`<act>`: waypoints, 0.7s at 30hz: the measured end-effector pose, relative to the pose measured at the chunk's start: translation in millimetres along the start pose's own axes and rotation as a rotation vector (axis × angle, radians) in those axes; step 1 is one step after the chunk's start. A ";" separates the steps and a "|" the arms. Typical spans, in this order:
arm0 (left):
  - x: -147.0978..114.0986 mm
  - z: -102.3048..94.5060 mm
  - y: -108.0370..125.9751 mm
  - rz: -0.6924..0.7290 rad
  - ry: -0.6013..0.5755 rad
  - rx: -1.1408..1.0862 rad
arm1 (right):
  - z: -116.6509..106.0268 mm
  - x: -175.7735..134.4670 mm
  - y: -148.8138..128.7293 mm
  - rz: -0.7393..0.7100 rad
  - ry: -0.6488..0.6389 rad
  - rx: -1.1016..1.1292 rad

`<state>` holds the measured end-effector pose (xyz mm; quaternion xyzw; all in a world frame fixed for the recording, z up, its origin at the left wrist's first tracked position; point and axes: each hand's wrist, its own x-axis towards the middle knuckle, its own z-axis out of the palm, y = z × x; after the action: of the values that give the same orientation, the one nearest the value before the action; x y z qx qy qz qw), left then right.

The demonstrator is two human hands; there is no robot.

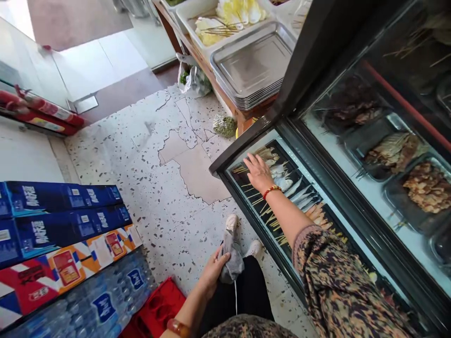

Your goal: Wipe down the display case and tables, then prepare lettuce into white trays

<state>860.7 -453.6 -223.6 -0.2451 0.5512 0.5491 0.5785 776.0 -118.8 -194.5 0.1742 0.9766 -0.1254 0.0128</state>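
Low in the middle of the head view, my left hand (212,271) is closed around a crumpled grey cloth (233,263), held above my legs. A thin white strand hangs below the cloth. My right hand (260,174) is spread flat, palm down, over the glass of the display cabinet (260,244), near its far corner. It appears to touch the glass, though the palm's contact is hidden. Beneath the glass lie skewers (298,190) of fish and other food on dark trays, partly covered by my right arm.
Stacked metal trays (252,70) and a white tub (200,28) of skewered leaves stand on a wooden table. On the speckled floor (141,164) are a plastic bag (195,82) and a green bundle (224,125). Boxes (66,211), bottled water (88,295) and fire extinguishers (42,110) line the left.
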 end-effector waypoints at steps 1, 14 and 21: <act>1.9 -3.6 2.9 0.003 0.013 -0.020 | 0.0 8.3 -2.3 -0.016 -0.010 -0.010; 12.8 -15.5 19.5 -0.010 0.039 -0.119 | 1.0 24.7 -22.3 -0.016 -0.109 -0.222; 16.8 -20.5 19.3 -0.031 -0.008 -0.091 | 3.2 -55.0 3.9 -0.042 -0.172 -0.203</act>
<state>832.1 -460.3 -238.2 -0.2774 0.5194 0.5656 0.5773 828.9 -134.5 -194.8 0.1400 0.9831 -0.0404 0.1112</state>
